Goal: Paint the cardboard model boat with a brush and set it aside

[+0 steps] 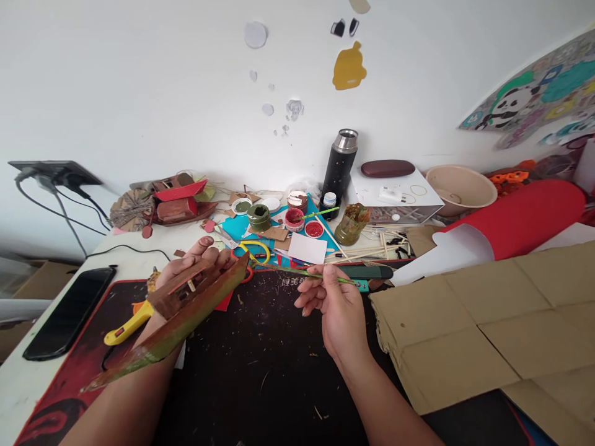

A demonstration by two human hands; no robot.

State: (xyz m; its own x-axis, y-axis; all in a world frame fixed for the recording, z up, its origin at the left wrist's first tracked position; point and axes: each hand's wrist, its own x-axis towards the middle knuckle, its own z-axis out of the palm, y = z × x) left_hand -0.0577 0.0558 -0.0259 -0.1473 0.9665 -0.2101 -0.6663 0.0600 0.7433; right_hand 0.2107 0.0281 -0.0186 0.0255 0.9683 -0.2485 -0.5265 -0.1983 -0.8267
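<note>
Left hand [195, 263] palm up, grip cradling a cardboard model boat [186, 310] from underneath; hull runs long and slanted, bow pointing toward my right hand. Right hand [332, 303] pinches a thin green paintbrush [316, 274] between thumb and fingers, grip narrow and closed on the handle. Brush tip sits just at the bow end of the boat, touching or nearly so; I cannot tell which.

Progress, as I judge it: hull side shows green over most of its length, with reddish-brown patches toward the stern and on the little cabin [181, 288] on top. Painting looks well along, not finished.

Beyond the brush grip: open green paint jar [259, 217], red paint pot [294, 218], murky rinse jar [352, 224], black flask [341, 162]. Outboard of the left grip: yellow utility knife [125, 325], black phone [69, 319]. Right of the brush hand on the table: folded cardboard sheets [488, 316].
</note>
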